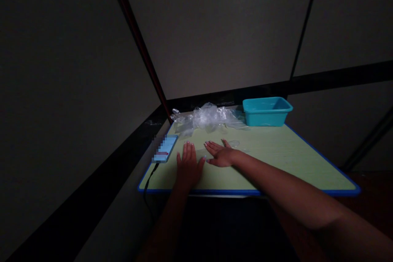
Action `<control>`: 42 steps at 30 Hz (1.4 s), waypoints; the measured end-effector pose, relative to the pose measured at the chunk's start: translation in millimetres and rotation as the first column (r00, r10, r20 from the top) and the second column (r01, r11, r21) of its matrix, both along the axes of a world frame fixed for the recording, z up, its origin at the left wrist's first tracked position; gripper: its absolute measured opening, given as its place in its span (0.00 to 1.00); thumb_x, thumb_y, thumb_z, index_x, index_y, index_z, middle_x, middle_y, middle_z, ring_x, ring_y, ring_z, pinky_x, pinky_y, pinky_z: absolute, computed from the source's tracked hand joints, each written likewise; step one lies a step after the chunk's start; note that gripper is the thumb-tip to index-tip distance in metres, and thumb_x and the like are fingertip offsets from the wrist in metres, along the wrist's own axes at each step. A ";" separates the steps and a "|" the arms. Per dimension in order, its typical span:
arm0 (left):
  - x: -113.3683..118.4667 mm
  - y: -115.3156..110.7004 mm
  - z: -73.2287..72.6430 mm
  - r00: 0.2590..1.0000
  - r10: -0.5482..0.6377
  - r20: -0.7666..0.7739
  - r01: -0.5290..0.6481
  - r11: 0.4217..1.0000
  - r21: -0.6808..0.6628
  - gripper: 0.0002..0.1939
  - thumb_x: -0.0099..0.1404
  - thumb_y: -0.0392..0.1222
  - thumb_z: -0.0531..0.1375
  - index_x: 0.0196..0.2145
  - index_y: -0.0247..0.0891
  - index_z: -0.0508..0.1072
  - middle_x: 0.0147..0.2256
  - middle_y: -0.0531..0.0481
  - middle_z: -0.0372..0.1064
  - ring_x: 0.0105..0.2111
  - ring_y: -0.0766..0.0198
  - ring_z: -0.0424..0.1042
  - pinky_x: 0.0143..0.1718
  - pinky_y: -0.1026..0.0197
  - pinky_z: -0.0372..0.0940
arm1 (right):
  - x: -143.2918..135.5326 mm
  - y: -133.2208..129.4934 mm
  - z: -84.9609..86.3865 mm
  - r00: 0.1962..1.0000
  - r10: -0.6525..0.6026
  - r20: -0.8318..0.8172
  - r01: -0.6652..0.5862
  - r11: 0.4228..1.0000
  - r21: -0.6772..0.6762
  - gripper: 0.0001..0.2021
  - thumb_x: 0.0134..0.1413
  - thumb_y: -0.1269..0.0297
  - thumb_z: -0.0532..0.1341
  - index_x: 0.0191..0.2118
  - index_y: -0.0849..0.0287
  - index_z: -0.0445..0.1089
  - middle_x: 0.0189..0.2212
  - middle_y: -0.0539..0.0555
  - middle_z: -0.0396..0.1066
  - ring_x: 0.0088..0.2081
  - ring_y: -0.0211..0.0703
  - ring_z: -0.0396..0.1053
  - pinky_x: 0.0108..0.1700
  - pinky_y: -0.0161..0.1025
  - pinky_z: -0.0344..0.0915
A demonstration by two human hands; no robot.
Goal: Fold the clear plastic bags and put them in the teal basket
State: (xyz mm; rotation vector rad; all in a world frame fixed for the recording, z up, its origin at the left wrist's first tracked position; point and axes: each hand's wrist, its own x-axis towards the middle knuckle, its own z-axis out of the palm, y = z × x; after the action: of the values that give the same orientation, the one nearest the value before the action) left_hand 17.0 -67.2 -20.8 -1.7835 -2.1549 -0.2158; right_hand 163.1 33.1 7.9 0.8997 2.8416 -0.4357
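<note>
My left hand (188, 166) lies palm down on the pale green table, fingers stretched out and thumb apart. Just right of it, my right hand (221, 155) is flat with its fingers pointing left. Under and beside the right hand lies a clear plastic bag (235, 144), spread thin on the tabletop; much of it is covered by the hands or too transparent to make out. Farther back sits a crumpled heap of clear plastic bags (208, 118), apart from both hands.
A turquoise plastic basin (265, 118) stands at the back right of the table (291, 159), which has a blue edge. At the left edge lies a phone (166, 148) with a lit screen and a black cable (147, 184). Walls (227, 28) close in behind and left.
</note>
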 end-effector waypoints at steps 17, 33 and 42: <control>3.3 -0.6 4.8 0.999 0.007 0.047 0.002 0.981 -0.194 0.36 0.66 0.62 0.38 0.63 0.37 0.50 0.63 0.37 0.43 0.63 0.49 0.42 0.57 0.36 0.43 | 1.4 -2.8 3.9 1.000 -0.005 0.024 0.005 1.000 0.006 0.37 0.57 0.45 0.41 0.66 0.59 0.30 0.66 0.54 0.27 0.65 0.48 0.28 0.58 0.64 0.19; 2.1 -4.4 6.7 0.976 -0.218 -0.011 0.215 0.971 -0.103 0.29 0.69 0.54 0.37 0.62 0.38 0.51 0.64 0.44 0.42 0.63 0.57 0.42 0.59 0.40 0.43 | 0.5 -3.6 5.9 0.999 -0.005 0.036 0.005 1.000 0.022 0.32 0.60 0.50 0.40 0.66 0.56 0.31 0.66 0.54 0.28 0.65 0.47 0.28 0.59 0.63 0.20; 4.3 0.5 8.5 0.984 -0.164 0.065 0.174 0.962 -0.208 0.29 0.68 0.56 0.37 0.62 0.43 0.52 0.63 0.45 0.46 0.63 0.53 0.44 0.57 0.37 0.45 | -0.2 -3.3 4.7 0.998 -0.014 0.059 0.013 1.000 0.025 0.33 0.60 0.51 0.41 0.66 0.58 0.30 0.66 0.53 0.27 0.65 0.49 0.26 0.58 0.64 0.20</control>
State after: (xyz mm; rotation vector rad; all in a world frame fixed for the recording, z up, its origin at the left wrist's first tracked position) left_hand 21.3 -66.6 -12.3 -2.1059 -2.1263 -0.0689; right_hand 162.9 29.8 12.6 0.9212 2.7952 -0.3698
